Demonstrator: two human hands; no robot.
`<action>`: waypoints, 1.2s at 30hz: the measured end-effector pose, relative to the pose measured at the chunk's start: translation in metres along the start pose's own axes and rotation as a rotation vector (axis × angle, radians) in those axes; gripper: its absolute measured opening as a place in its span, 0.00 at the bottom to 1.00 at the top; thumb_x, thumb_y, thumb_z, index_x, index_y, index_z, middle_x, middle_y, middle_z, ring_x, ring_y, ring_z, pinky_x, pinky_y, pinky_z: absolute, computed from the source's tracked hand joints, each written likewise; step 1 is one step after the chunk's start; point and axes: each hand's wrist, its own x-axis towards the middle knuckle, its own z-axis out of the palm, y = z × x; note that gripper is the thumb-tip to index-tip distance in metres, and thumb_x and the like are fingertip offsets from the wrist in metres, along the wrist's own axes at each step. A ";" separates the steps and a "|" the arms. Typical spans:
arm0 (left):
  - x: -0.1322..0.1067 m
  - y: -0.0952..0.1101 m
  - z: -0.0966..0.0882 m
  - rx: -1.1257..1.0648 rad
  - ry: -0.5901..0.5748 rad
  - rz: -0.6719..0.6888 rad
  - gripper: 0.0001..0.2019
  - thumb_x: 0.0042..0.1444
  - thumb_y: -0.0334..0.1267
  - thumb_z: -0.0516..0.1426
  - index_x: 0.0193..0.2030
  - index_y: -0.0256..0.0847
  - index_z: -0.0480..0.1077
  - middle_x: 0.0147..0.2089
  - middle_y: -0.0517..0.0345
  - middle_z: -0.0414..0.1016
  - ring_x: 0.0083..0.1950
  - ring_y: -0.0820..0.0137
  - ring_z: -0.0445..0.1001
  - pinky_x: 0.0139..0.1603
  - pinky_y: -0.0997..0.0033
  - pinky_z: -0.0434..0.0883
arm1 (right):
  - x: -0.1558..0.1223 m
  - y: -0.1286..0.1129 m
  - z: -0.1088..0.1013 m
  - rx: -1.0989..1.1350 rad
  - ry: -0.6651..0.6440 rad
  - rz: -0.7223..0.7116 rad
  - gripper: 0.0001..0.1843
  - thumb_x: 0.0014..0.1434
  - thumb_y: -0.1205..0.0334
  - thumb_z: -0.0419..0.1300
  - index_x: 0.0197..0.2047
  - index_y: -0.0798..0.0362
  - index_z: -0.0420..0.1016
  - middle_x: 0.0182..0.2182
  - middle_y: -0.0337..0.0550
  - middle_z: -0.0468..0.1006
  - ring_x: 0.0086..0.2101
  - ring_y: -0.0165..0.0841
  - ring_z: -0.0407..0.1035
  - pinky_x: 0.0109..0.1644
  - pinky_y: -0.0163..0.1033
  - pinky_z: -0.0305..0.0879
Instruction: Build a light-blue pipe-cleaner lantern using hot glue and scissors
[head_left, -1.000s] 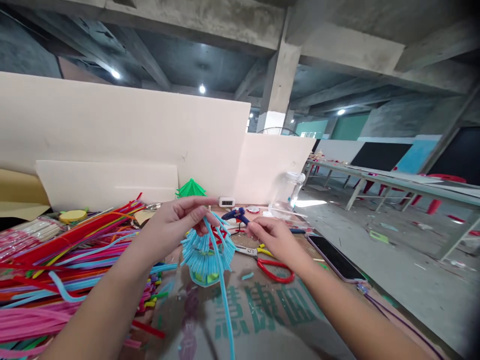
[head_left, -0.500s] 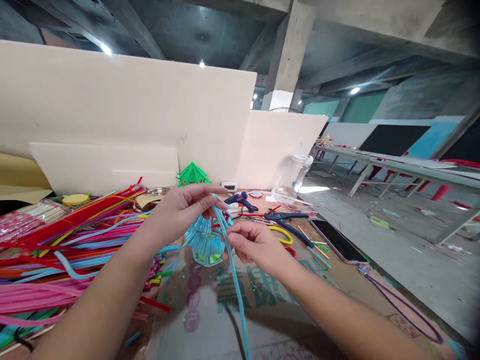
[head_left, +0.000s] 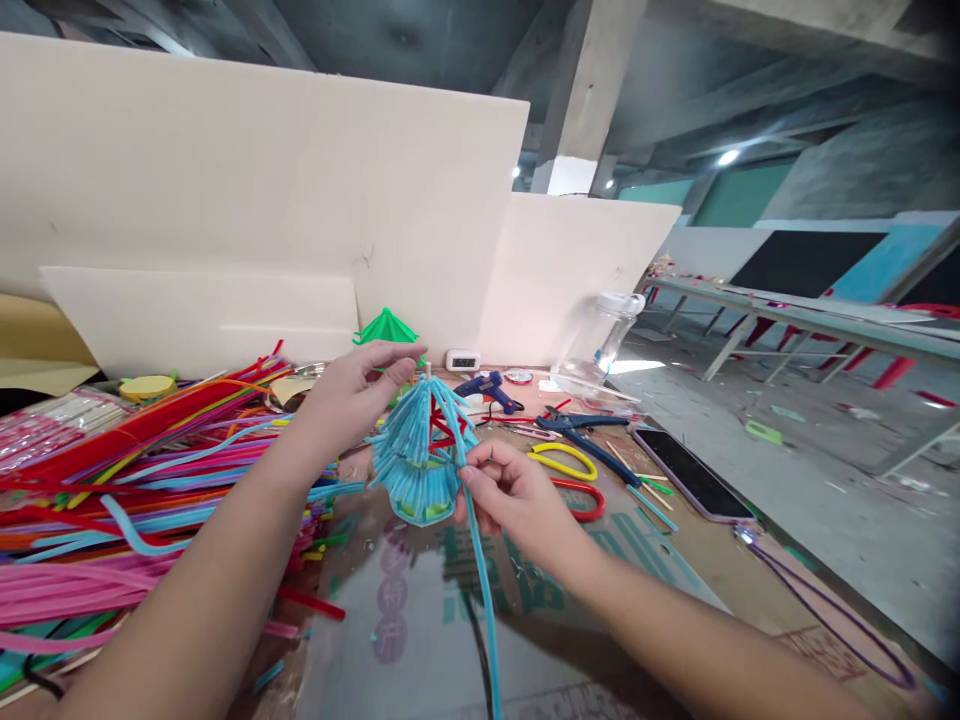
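A small tiered pagoda model (head_left: 420, 480) of light-blue pipe cleaners, with a red lattice on its open side and a wooden stick at its top, is in front of me. My left hand (head_left: 360, 395) is beside its peak, thumb and forefinger slightly apart; its other fingers are mostly hidden. Between thumb and fingertips, my right hand (head_left: 514, 490) pinches a long light-blue pipe cleaner (head_left: 484, 590). That strip runs from the model's upper right side down toward the bottom of the view.
Many coloured pipe cleaners (head_left: 165, 490) lie left. Behind are a green roof model (head_left: 386, 326), a small digital clock (head_left: 463, 360) and a glue gun (head_left: 491, 392). Pliers (head_left: 577, 438), yellow-and-red-handled scissors (head_left: 577, 500), a phone (head_left: 694, 475) and a clear bottle (head_left: 604, 340) are right.
My left fingers have moved off the blue strips at the peak, uncovering the model's top and red lattice. My right hand keeps its pinch on the strip. The view has shifted slightly.
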 end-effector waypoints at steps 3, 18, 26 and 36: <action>0.001 -0.004 0.006 0.009 -0.077 0.045 0.20 0.62 0.50 0.53 0.53 0.41 0.75 0.51 0.51 0.77 0.44 0.66 0.75 0.41 0.70 0.69 | -0.001 0.002 0.002 0.000 -0.005 -0.002 0.10 0.61 0.54 0.58 0.35 0.51 0.63 0.20 0.35 0.77 0.15 0.22 0.58 0.19 0.28 0.54; -0.005 0.010 0.018 -0.170 0.010 -0.129 0.15 0.55 0.47 0.60 0.42 0.39 0.75 0.39 0.55 0.81 0.37 0.68 0.76 0.35 0.73 0.70 | -0.003 0.005 0.003 -0.096 0.074 -0.041 0.09 0.62 0.56 0.57 0.33 0.51 0.64 0.20 0.34 0.75 0.16 0.23 0.59 0.21 0.29 0.55; -0.007 0.017 0.014 -0.094 -0.017 -0.095 0.12 0.57 0.45 0.59 0.41 0.39 0.75 0.37 0.58 0.80 0.36 0.70 0.75 0.34 0.76 0.69 | -0.003 0.002 0.004 -0.162 0.078 -0.031 0.08 0.63 0.58 0.56 0.33 0.51 0.64 0.19 0.34 0.76 0.16 0.23 0.58 0.22 0.29 0.54; -0.005 0.015 0.012 -0.036 -0.036 -0.056 0.14 0.58 0.46 0.57 0.43 0.39 0.76 0.38 0.57 0.80 0.36 0.69 0.76 0.35 0.74 0.69 | -0.003 0.000 0.004 -0.296 0.076 -0.037 0.08 0.62 0.59 0.56 0.32 0.51 0.65 0.20 0.36 0.76 0.19 0.25 0.63 0.23 0.30 0.54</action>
